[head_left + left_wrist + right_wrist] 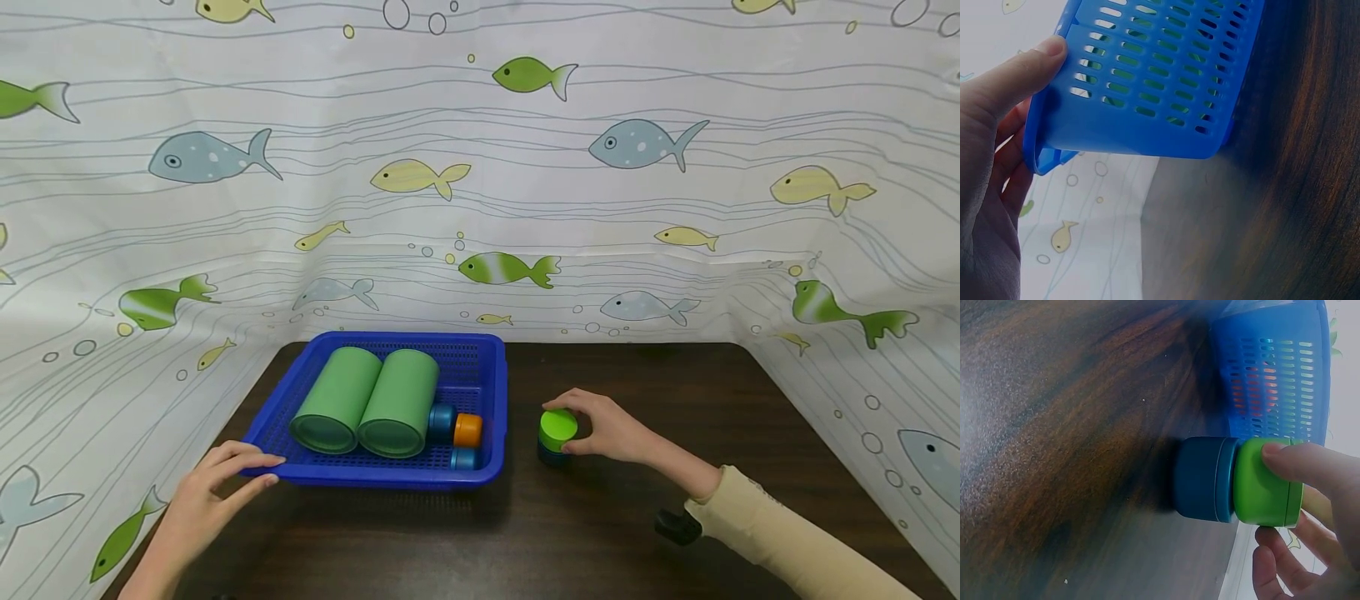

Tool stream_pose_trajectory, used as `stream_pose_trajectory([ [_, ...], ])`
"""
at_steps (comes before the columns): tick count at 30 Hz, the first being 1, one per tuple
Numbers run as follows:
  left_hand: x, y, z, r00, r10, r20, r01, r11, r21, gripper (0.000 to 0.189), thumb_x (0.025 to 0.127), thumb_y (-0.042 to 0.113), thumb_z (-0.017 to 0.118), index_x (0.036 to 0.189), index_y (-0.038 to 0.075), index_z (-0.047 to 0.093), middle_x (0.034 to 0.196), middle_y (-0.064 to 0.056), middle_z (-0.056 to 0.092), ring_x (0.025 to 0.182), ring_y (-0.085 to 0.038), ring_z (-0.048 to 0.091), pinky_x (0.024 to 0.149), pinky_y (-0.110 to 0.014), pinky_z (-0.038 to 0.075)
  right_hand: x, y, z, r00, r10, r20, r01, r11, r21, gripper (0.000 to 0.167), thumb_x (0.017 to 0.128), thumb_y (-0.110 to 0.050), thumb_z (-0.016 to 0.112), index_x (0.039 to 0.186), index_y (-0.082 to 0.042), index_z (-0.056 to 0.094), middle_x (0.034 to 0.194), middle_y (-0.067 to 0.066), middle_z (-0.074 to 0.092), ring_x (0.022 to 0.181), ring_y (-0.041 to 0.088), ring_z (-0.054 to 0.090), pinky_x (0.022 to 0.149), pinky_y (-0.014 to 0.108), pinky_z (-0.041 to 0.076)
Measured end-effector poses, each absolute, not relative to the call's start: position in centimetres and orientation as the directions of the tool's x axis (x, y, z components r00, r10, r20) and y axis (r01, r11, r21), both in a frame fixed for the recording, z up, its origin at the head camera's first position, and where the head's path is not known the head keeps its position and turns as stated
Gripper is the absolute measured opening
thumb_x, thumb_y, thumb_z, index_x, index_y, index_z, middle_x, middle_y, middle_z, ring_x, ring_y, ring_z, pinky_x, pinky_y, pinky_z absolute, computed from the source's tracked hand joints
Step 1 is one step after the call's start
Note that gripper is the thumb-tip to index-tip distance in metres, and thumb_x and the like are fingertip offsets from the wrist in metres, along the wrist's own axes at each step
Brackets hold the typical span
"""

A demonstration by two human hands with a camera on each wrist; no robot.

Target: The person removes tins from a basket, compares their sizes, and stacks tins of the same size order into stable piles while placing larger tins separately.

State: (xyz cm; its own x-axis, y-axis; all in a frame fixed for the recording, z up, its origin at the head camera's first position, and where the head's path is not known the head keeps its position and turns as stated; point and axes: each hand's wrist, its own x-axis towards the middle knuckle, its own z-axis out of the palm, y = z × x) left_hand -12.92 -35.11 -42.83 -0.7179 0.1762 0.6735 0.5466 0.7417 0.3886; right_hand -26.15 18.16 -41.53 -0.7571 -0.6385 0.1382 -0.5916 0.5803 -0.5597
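Fish-printed sheeting (570, 217) walls in the dark wood-grain table (360, 550), where your left hand (213, 492) pinches the near left corner of the blue basket (390, 477) between thumb and fingers. Inside that perforated basket, two large green canisters (405, 392) lie side by side at the left, with two small blue jars (442, 422) and an orange jar (468, 430) grouped to their right. Just outside, to the basket's right, your right hand (603, 429) has thumb and fingers closed round a bright green jar (558, 430), which sits atop an upright dark blue jar (1200, 479) on the table.
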Motion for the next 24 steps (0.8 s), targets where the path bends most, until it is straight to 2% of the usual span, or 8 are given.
stream_pose_trajectory([
  [7, -13.08, -35.21, -42.92, -0.709, 0.183, 0.681, 0.557, 0.738, 0.382, 0.045, 0.064, -0.012, 0.082, 0.098, 0.015, 0.077, 0.098, 0.008, 0.063, 0.099, 0.010, 0.051, 0.086, -0.003, 0.036, -26.24, 18.22, -41.51, -0.752, -0.644, 0.143, -0.603, 0.583, -0.545, 0.057, 0.080, -0.022, 0.083, 0.132, -0.021, 0.060, 0.129, -0.001, 0.062, 0.112, 0.016, 0.059, 0.094, 0.034, 0.053],
  [15, -13.03, -35.07, -42.85, -0.716, 0.177, 0.676, 0.552, 0.736, 0.392, 0.044, 0.064, -0.013, 0.082, 0.099, 0.014, 0.077, 0.098, 0.008, 0.063, 0.099, 0.009, 0.052, 0.087, -0.002, 0.036, -26.41, 18.26, -41.71, -0.739, -0.654, 0.160, -0.620, 0.568, -0.541, 0.058, 0.080, -0.025, 0.083, 0.133, -0.013, 0.060, 0.128, 0.002, 0.063, 0.111, 0.018, 0.059, 0.093, 0.034, 0.053],
  [24, -12.81, -34.94, -42.65, -0.712, 0.180, 0.679, 0.558, 0.732, 0.391, 0.043, 0.065, -0.013, 0.082, 0.098, 0.014, 0.077, 0.098, 0.008, 0.062, 0.099, 0.009, 0.052, 0.088, -0.002, 0.035, -26.33, 18.35, -41.67, -0.737, -0.655, 0.167, -0.623, 0.563, -0.543, 0.059, 0.079, -0.024, 0.084, 0.132, -0.013, 0.061, 0.126, 0.001, 0.063, 0.107, 0.015, 0.059, 0.089, 0.028, 0.053],
])
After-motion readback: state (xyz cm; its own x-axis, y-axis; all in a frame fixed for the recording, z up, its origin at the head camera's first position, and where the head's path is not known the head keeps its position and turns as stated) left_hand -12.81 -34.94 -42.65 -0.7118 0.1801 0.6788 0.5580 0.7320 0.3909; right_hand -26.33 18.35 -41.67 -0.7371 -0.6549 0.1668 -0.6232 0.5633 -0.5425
